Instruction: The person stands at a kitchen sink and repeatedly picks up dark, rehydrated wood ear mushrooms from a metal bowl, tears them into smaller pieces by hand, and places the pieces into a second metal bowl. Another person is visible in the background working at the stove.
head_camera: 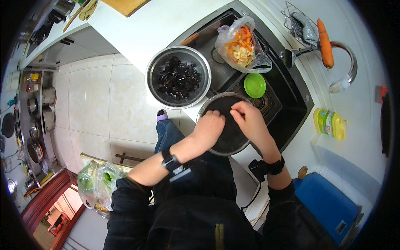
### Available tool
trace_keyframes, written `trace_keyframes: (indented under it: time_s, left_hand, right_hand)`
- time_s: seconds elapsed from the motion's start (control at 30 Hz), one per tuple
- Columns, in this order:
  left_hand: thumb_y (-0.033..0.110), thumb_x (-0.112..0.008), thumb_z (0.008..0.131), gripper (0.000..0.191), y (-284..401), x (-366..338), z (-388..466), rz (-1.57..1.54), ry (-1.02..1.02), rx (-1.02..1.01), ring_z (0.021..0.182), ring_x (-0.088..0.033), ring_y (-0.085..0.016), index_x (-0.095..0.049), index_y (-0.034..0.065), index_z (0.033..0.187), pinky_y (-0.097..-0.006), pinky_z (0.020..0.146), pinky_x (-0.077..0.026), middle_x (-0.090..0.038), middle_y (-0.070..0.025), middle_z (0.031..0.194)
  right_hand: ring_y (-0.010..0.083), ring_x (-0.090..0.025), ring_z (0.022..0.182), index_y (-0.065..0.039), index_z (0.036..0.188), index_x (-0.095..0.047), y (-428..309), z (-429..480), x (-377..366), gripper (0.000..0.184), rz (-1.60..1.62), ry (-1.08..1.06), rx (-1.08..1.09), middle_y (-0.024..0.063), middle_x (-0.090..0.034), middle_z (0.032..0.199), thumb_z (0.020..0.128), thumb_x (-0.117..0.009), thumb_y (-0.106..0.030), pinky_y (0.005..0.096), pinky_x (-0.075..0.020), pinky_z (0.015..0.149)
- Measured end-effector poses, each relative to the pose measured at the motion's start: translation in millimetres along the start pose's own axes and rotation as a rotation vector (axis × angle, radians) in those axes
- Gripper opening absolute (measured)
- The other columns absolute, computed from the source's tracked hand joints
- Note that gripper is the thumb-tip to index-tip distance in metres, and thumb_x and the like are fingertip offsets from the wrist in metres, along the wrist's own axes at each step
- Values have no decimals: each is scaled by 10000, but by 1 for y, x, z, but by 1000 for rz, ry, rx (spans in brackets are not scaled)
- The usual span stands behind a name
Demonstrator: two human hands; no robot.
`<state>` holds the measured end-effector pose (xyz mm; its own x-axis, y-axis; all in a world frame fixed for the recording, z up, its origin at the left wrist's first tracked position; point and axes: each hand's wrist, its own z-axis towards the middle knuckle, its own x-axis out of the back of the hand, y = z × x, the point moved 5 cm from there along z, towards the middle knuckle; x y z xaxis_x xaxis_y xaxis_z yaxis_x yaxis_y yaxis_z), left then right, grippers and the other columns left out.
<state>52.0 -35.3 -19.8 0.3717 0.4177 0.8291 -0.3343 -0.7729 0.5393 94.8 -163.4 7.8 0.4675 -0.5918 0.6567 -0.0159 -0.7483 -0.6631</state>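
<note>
My left hand [211,126] reaches over a round metal bowl [215,97] of dark contents, with its fingertips bent down and partly hidden. Above the same bowl is my right hand [248,117], its thumb and fingers drawn close together. Whether either hand pinches something small cannot be made out. The bowl stands at the near edge of a black sink [281,120]. Beyond my left hand sits a second metal bowl [150,89], holding wet black pieces that look like wood ear fungus [179,78].
In the sink are a green dish [254,86] and a plastic bag [226,43] with carrot peelings. A carrot [325,45] lies by the curved faucet [353,62]. A yellow detergent bottle [329,123] stands right. Bagged vegetables [97,181] rest at lower left; a wooden board [126,6] is at the top.
</note>
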Motion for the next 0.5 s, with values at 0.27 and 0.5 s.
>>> trace_keyframes:
  time_s: [0.27,0.5]
  left_hand:
    - [-7,-643,727,380,2,-32,28,182,-210,80,971,-617,-333,-538,-18,1092,-341,776,-559,-539,-208,1119]
    - [-9,-593,845,283,-9,13,12,-479,-62,91,890,-659,-242,-519,1,1118,-345,780,-536,-617,-135,1038]
  right_hand:
    - [366,-591,994,-35,1137,-498,32,-19,-53,457,-408,-29,-40,183,-546,1084,735,-713,-67,449,-521,811]
    - [327,-645,855,-40,1044,-559,19,-39,-17,216,117,167,92,160,-629,956,833,-598,-15,406,-517,724]
